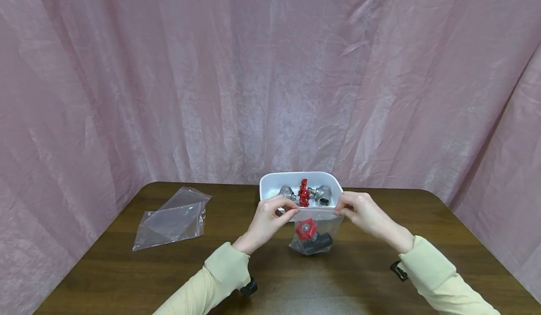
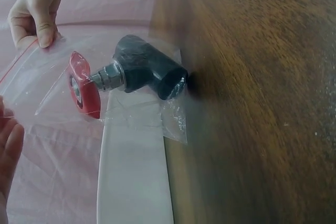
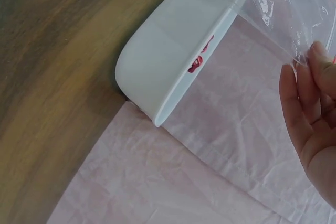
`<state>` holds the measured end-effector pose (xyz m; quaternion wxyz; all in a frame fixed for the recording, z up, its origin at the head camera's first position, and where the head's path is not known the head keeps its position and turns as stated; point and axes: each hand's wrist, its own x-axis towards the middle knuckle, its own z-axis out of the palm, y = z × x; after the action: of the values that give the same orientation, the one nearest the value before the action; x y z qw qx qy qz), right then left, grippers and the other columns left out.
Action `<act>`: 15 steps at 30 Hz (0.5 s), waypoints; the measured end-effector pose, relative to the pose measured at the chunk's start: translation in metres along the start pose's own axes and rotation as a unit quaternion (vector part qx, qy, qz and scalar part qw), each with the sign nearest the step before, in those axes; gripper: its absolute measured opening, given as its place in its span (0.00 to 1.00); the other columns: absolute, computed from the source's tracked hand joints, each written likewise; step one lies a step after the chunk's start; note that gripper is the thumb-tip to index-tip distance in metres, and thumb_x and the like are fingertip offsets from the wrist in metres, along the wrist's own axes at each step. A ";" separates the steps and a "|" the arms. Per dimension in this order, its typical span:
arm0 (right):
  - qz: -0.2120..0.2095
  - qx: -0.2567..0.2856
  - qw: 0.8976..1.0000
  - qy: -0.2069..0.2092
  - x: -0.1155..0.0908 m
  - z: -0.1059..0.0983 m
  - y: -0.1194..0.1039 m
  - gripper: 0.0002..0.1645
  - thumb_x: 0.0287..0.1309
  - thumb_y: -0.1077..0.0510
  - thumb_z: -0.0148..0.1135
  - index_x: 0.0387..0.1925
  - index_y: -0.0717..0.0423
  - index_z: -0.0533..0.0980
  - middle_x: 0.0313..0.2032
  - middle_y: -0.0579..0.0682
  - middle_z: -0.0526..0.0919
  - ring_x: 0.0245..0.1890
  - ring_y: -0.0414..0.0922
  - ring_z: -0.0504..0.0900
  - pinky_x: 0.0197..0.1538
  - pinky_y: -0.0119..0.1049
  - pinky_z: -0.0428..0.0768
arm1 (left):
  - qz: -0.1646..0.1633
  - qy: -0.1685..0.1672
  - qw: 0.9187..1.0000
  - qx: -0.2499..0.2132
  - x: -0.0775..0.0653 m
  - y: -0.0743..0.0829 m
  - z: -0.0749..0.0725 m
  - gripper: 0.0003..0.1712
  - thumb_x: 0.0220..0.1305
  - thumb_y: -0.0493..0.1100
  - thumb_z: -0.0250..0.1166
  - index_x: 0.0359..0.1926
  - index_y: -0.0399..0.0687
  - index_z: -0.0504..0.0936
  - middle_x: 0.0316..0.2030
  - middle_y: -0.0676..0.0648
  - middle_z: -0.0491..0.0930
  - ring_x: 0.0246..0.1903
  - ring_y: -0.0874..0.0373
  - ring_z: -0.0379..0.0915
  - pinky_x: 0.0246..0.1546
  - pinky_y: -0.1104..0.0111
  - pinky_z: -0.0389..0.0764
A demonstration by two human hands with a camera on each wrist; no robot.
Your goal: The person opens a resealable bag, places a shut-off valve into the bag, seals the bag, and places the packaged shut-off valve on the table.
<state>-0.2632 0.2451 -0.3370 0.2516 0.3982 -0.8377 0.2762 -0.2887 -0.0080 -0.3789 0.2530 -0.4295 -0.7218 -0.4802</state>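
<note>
Between the two hands hangs a clear zip bag (image 1: 325, 215) with a valve (image 2: 149, 69) inside it. The valve has a dark body and a red handwheel (image 1: 306, 229). My left hand (image 1: 270, 218) pinches the bag's top edge at the left corner. At the right corner, my right hand (image 1: 367, 214) pinches the same edge between thumb and fingers. In the left wrist view a red zip line runs along the bag's mouth, and the valve lies in the bottom of the bag, close to the tabletop.
Right behind the bag stands a white tray (image 1: 270, 183) holding metal valves (image 1: 323, 195) with red handwheels. Flat clear bags (image 1: 173, 221) lie overlapping on the left of the wooden table (image 1: 127, 277). A pink curtain (image 1: 253, 80) hangs behind the table.
</note>
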 end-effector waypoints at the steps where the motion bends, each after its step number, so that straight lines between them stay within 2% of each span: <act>1: 0.001 -0.001 1.000 -0.002 0.000 0.000 0.000 0.17 0.35 0.74 0.70 0.19 0.51 0.73 0.22 0.38 0.74 0.22 0.35 0.70 0.22 0.27 0.71 | -0.004 -0.004 1.000 -0.002 0.000 -0.001 0.000 0.04 0.53 0.35 0.67 0.32 0.45 0.82 0.30 0.55 0.77 0.29 0.64 0.71 0.26 0.74 0.74; 5: -0.006 0.000 1.000 -0.010 -0.002 0.000 0.002 0.18 0.35 0.73 0.69 0.19 0.51 0.72 0.23 0.40 0.74 0.23 0.36 0.71 0.24 0.27 0.72 | -0.035 -0.031 0.999 -0.013 -0.001 -0.004 0.002 0.12 0.51 0.37 0.69 0.37 0.44 0.79 0.32 0.53 0.76 0.31 0.61 0.71 0.26 0.73 0.75; 9: -0.028 0.012 0.999 -0.012 -0.003 0.001 0.004 0.18 0.34 0.74 0.69 0.20 0.52 0.72 0.23 0.41 0.75 0.23 0.37 0.72 0.25 0.24 0.71 | -0.078 -0.065 0.995 -0.022 -0.002 -0.007 0.004 0.25 0.46 0.38 0.72 0.47 0.39 0.73 0.36 0.50 0.73 0.35 0.57 0.70 0.28 0.72 0.75; 12: -0.043 0.020 0.999 -0.006 -0.003 0.001 0.006 0.19 0.32 0.74 0.69 0.21 0.52 0.71 0.23 0.42 0.75 0.23 0.38 0.72 0.26 0.22 0.70 | -0.113 -0.099 0.988 -0.021 -0.004 -0.010 0.007 0.35 0.43 0.40 0.74 0.53 0.37 0.68 0.41 0.48 0.71 0.38 0.56 0.69 0.32 0.71 0.75; 15: -0.046 0.021 0.999 0.001 -0.003 0.001 0.006 0.19 0.32 0.75 0.69 0.21 0.52 0.72 0.23 0.42 0.75 0.23 0.38 0.72 0.26 0.22 0.70 | -0.151 -0.143 0.978 -0.017 -0.007 -0.013 0.010 0.41 0.41 0.43 0.75 0.56 0.38 0.65 0.45 0.47 0.69 0.42 0.55 0.67 0.38 0.69 0.74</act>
<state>-0.2670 0.2493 -0.3411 0.2566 0.4408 -0.8125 0.2823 -0.2956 -0.0038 -0.3945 0.0641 -0.3839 -0.7988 -0.4587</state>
